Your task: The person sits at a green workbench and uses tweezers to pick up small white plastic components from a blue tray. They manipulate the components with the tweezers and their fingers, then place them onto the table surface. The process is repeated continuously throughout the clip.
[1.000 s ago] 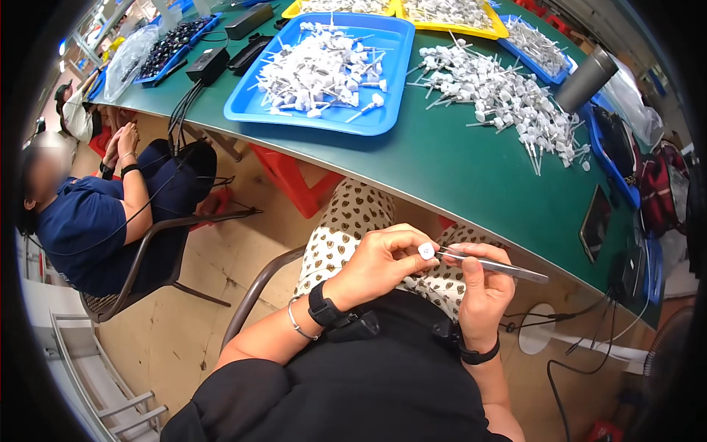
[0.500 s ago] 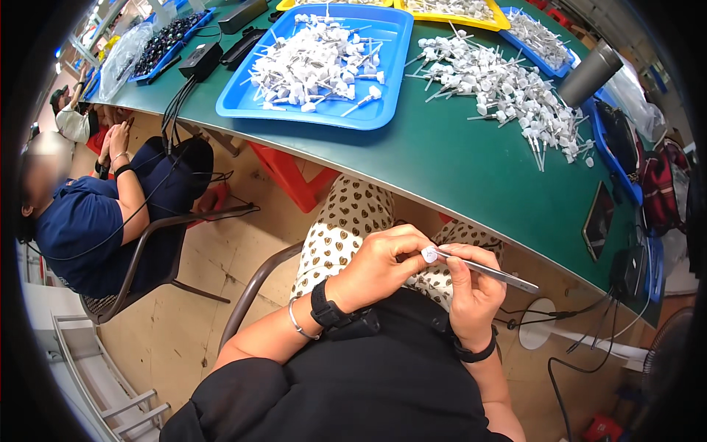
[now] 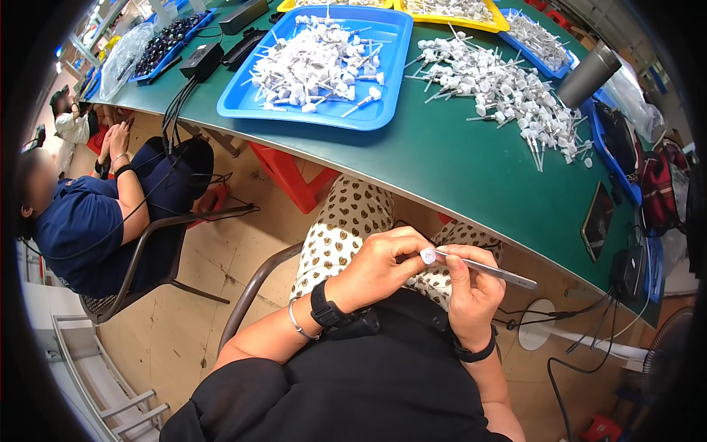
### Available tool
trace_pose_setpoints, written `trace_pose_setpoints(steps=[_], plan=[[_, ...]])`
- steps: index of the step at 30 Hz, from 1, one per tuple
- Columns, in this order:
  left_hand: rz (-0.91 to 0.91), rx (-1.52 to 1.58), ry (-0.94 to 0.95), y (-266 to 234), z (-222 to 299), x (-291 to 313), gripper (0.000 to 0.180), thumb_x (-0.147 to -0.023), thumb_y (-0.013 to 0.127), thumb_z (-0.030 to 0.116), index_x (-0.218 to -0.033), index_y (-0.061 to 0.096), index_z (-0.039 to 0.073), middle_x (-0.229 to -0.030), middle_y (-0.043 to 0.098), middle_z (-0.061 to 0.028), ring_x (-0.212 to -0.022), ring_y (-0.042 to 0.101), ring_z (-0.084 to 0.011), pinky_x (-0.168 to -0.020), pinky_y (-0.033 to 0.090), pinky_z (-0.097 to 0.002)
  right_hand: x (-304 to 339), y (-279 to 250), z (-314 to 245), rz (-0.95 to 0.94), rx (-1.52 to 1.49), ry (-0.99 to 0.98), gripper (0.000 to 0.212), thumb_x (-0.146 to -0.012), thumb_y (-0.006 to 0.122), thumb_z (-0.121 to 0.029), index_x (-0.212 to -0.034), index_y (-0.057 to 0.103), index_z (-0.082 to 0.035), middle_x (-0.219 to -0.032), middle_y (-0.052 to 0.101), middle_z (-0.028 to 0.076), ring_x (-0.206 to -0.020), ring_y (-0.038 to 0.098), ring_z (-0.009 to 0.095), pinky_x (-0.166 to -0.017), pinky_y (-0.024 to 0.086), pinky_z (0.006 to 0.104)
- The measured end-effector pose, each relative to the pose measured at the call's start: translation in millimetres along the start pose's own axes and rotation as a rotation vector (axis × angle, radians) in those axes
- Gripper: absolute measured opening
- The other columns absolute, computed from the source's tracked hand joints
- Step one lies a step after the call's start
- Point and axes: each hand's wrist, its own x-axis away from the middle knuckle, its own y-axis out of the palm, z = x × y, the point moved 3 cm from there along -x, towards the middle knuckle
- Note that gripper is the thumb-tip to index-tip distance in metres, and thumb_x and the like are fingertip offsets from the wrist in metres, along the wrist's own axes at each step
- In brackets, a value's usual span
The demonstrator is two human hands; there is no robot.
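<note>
Over my lap, my left hand (image 3: 383, 267) pinches a small white round-headed piece (image 3: 428, 255) between thumb and fingers. Its pale disc-like face is turned up, and the rest of it is hidden by my fingers. My right hand (image 3: 473, 287) is closed around metal tweezers (image 3: 508, 276), whose tips reach the white piece. Beyond my hands, a blue tray (image 3: 317, 120) on the table holds a heap of similar white pieces with thin metal pins (image 3: 305, 66). A loose pile of the same pieces (image 3: 508, 92) lies right of that tray.
The green table (image 3: 442, 162) has its near edge just past my knees. A phone (image 3: 598, 219), a dark cylinder (image 3: 589, 74) and black cables (image 3: 582, 324) are at the right. Yellow trays (image 3: 471, 22) stand at the back. On the left a person (image 3: 88, 214) sits on a chair.
My hands stay almost in place. The tweezers and the white piece have shifted very slightly, and the disc-like face shows a little more plainly.
</note>
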Motion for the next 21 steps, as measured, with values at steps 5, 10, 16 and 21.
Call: trace_pose_setpoints(steps=[5, 10, 16, 21], plan=[[-0.027, -0.029, -0.031, -0.8, 0.2, 0.6, 0.009, -0.091, 0.071, 0.008, -0.094, 0.072, 0.0, -0.09, 0.069, -0.0073, -0.077, 0.065, -0.0154, -0.066, 0.052, -0.0283, 0.4, 0.0, 0.9, -0.001, -0.007, 0.009, 0.007, -0.095, 0.066, -0.003, -0.1, 0.067, 0.002, -0.093, 0.072, 0.01, -0.074, 0.066, 0.014, -0.064, 0.051, 0.0251], [-0.029, -0.001, -0.02, 0.5, -1.4, 1.7, 0.009, -0.092, 0.071, 0.007, -0.094, 0.071, -0.001, -0.088, 0.068, -0.0074, -0.076, 0.064, -0.016, -0.066, 0.052, -0.029, -0.4, -1.1, 1.0, -0.028, 0.024, -0.014, 0.007, -0.094, 0.067, -0.002, -0.099, 0.067, 0.003, -0.092, 0.071, 0.01, -0.074, 0.066, 0.016, -0.064, 0.051, 0.0265], [-0.038, -0.037, 0.039, 3.2, -3.1, 2.8, 0.009, -0.091, 0.071, 0.007, -0.094, 0.071, -0.002, -0.088, 0.068, -0.0077, -0.077, 0.064, -0.0183, -0.066, 0.052, -0.0302, -7.8, -8.5, -8.4, -0.212, 0.199, -0.043, 0.007, -0.097, 0.062, -0.001, -0.098, 0.065, 0.005, -0.091, 0.07, 0.01, -0.077, 0.069, 0.014, -0.068, 0.055, 0.0267], [-0.066, -0.023, 0.052, 3.8, -3.6, 1.4, 0.01, -0.092, 0.071, 0.008, -0.094, 0.072, -0.001, -0.088, 0.068, -0.007, -0.078, 0.064, -0.0176, -0.066, 0.052, -0.0297, -9.1, -10.9, -9.7, -0.179, 0.152, 0.035, 0.006, -0.092, 0.068, -0.001, -0.098, 0.068, 0.002, -0.088, 0.071, 0.009, -0.071, 0.066, 0.016, -0.064, 0.052, 0.0272]])
